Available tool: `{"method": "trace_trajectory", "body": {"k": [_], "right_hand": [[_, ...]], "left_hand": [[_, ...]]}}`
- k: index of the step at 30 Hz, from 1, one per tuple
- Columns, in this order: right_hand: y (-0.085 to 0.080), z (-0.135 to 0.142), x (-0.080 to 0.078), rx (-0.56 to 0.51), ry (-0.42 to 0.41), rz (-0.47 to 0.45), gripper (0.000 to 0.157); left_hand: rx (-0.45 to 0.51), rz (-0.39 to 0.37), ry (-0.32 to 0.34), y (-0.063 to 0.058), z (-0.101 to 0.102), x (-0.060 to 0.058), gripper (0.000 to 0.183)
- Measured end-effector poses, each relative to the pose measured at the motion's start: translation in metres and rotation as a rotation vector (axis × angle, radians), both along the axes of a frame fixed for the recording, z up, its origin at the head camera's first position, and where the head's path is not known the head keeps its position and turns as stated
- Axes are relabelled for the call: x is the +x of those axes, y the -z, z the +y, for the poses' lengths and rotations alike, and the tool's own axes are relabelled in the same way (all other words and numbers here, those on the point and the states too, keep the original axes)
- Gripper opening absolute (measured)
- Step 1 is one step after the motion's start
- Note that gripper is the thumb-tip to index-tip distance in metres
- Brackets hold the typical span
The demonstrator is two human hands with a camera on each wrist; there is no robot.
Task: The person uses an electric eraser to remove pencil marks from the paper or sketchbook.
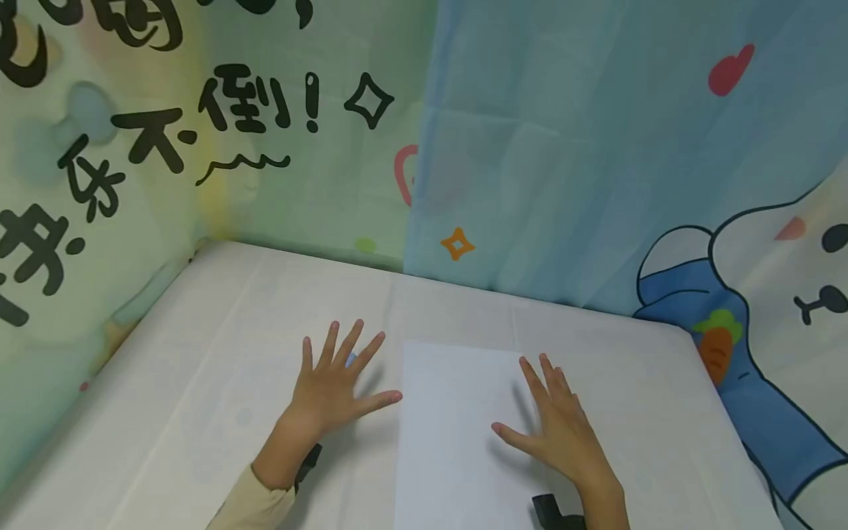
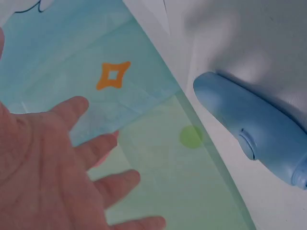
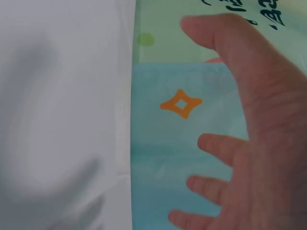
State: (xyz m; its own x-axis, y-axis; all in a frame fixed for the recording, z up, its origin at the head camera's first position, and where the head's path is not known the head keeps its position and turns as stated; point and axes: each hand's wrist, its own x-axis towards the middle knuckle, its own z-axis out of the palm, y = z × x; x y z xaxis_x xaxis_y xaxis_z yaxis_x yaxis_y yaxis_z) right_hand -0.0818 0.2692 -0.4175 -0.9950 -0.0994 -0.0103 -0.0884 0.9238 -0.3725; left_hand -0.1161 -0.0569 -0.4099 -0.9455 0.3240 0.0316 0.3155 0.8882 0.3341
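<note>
My left hand [image 1: 329, 397] hovers over the table with its fingers spread and nothing in its grasp. Under it lies a smooth light-blue elongated object [image 2: 249, 115], rounded at one end, with a round button-like knob on its side; its kind is not clear. Only a small blue bit of it shows between the fingers in the head view. A blank white sheet of paper [image 1: 457, 434] lies to the right of that hand. Over the sheet's right edge hangs my right hand [image 1: 563, 434], fingers apart, holding nothing, its shadow falling on the paper.
A white cloth covers the table [image 1: 218, 383]. Behind it and at both sides hang printed curtains [image 1: 530, 147] with black characters, a heart and a cartoon animal. Black wrist mounts [image 1: 556, 511] sit below both hands.
</note>
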Motion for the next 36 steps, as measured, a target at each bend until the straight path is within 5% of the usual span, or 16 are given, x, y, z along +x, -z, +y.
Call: {"method": "trace_trajectory", "body": {"k": [4, 8, 12, 17, 21, 36], "right_hand": [[0.001, -0.002, -0.002, -0.109, -0.027, 0.067, 0.080], [0.005, -0.005, -0.002, -0.195, -0.029, 0.183, 0.048], [0.008, -0.010, -0.002, -0.254, -0.026, 0.285, 0.033], [0.007, -0.020, -0.005, -0.309, -0.030, 0.322, 0.026], [0.002, -0.031, -0.012, -0.345, -0.058, 0.297, 0.023], [-0.004, -0.058, -0.053, -0.510, -0.395, 0.005, 0.018]], "left_hand": [[-0.007, 0.113, 0.092, 0.001, 0.006, 0.000, 0.075], [-0.028, 0.222, 0.236, 0.005, 0.018, 0.004, 0.063], [-0.106, 0.296, 0.384, 0.013, 0.032, 0.014, 0.055], [-0.152, 0.149, 0.496, 0.024, 0.045, 0.034, 0.058], [-0.155, 0.005, 0.505, 0.028, 0.051, 0.045, 0.066], [-0.192, -0.054, 0.578, 0.039, 0.048, 0.052, 0.087]]}}
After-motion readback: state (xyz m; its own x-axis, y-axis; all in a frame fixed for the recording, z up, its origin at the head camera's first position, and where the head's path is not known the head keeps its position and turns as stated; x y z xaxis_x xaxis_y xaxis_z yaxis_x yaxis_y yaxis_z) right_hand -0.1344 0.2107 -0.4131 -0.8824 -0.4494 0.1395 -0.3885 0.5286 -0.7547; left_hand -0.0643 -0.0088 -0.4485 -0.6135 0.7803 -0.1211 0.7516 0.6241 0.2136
